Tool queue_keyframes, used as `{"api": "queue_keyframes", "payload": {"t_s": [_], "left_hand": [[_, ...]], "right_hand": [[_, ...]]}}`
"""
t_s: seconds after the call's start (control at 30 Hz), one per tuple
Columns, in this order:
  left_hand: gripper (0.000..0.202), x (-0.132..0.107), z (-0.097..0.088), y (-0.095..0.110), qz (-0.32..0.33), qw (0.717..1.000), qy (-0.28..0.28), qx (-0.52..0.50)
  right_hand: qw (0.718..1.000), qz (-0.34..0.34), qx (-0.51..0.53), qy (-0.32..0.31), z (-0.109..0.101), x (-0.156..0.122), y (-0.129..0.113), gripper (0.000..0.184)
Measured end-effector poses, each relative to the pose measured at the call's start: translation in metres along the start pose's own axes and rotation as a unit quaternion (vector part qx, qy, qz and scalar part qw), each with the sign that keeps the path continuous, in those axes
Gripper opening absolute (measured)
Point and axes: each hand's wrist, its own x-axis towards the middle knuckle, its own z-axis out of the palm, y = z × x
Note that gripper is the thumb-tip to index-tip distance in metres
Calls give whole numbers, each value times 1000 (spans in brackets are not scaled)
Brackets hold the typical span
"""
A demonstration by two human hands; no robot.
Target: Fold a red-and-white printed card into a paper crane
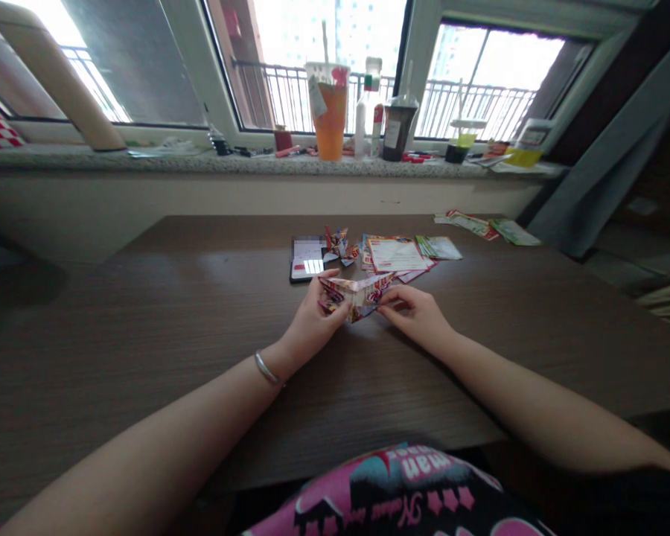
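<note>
A folded sheet of colourful printed paper (358, 296) is held up just over the brown table, with pointed corners spreading to both sides. My left hand (319, 309) grips its left part, the thumb lying across the front. On the other side, my right hand (410, 307) pinches the paper's right edge between thumb and fingers. Behind the paper lies a phone (307, 262) with its screen lit. Small folded paper pieces (340, 246) in similar printed colours rest beside the phone. To their right is a stack of printed sheets (399, 254).
Green-and-white leaflets (440, 248) touch the stack's right side. More leaflets (474, 225) lie at the table's far right. On the stone windowsill (201, 165) stand an orange drink cup (330, 119), a dark drink cup (395, 130), a bottle (367, 112) and a cardboard tube (61, 74).
</note>
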Motion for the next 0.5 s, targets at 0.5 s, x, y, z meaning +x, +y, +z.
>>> {"api": "queue_keyframes", "payload": {"t_s": [0.5], "left_hand": [[76, -1, -2, 5, 54, 995, -74, 30]], "right_hand": [[989, 95, 100, 62, -3, 3, 17, 16]]}}
